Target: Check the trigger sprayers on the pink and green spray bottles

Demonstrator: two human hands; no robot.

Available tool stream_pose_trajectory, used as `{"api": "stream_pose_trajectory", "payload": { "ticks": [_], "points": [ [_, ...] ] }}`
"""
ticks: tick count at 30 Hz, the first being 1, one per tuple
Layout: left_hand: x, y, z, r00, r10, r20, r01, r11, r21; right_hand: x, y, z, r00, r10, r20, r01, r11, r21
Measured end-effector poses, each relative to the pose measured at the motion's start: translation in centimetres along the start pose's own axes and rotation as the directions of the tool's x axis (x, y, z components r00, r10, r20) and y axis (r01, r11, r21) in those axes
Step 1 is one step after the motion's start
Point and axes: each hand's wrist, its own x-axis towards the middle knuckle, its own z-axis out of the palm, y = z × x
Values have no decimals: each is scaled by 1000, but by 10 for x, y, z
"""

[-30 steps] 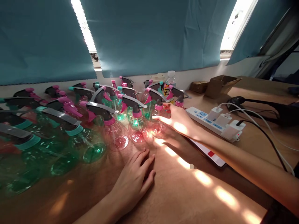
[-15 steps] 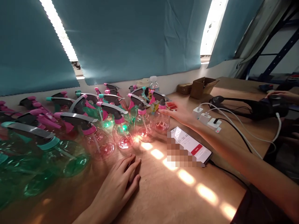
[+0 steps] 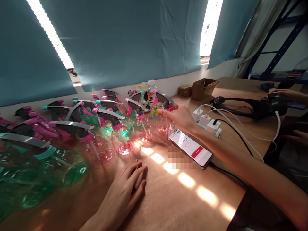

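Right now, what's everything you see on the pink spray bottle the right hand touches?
The pink spray bottle stands upright on the table, at the right end of the front row. Its rounded body looks like clear pink plastic, with a pink collar, pink nozzle and dark head topped by a pale strip. Fingers of the right hand seem to grip its neck.

We're resting our left hand (image 3: 125,186) palm-down, near, fingers loosely bent; right arm (image 3: 243,168) stretched way far, right hand (image 3: 181,119) kinda curled.
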Motion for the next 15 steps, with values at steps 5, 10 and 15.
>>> {"api": "stream_pose_trajectory", "payload": {
  "ticks": [5, 10, 15],
  "points": [
    [5, 7, -6, 999, -20, -45, 16, 996, -92, -36, -37, -20, 997, -65, 52, 64, 998, 25],
    [8, 15, -21, 992, -111, -55, 99, 978, -182, -76, -69, -7, 932, -108, 345, 52, 984, 168],
    [-12, 15, -35, 983, -173, -54, 160, 970, -185, -103, -90, 23, 814, -310, 492, 159, 932, 325]
  ]
}}
